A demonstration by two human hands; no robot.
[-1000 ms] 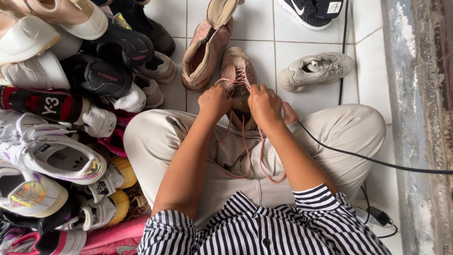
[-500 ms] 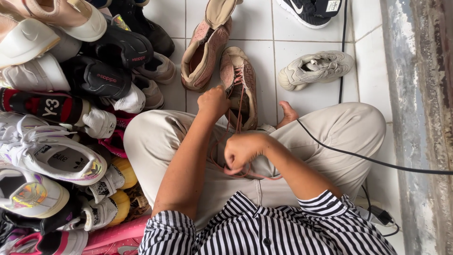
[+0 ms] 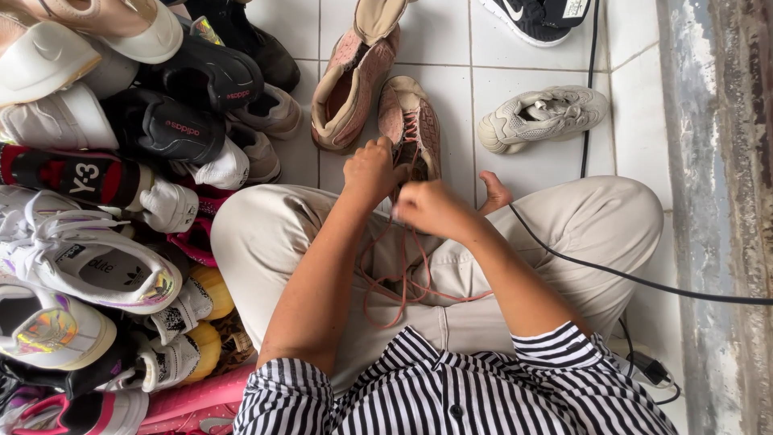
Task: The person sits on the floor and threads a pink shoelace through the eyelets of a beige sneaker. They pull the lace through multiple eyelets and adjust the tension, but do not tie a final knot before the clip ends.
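Lying on the white tiled floor point(image 3: 451, 32) just beyond the knees, the worn pink lace-up sneaker point(image 3: 415, 129) trails its long pink lace point(image 3: 403, 282) into the lap. Left hand point(image 3: 372, 171) clasps the sneaker's near end; right hand point(image 3: 431, 209) pinches the lace (wrist bent inward).

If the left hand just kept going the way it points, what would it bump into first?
The left hand points away from the body, so it would likely meet the pink-brown sneaker right at its fingers first. Depth is hard to judge; it may already be touching it.
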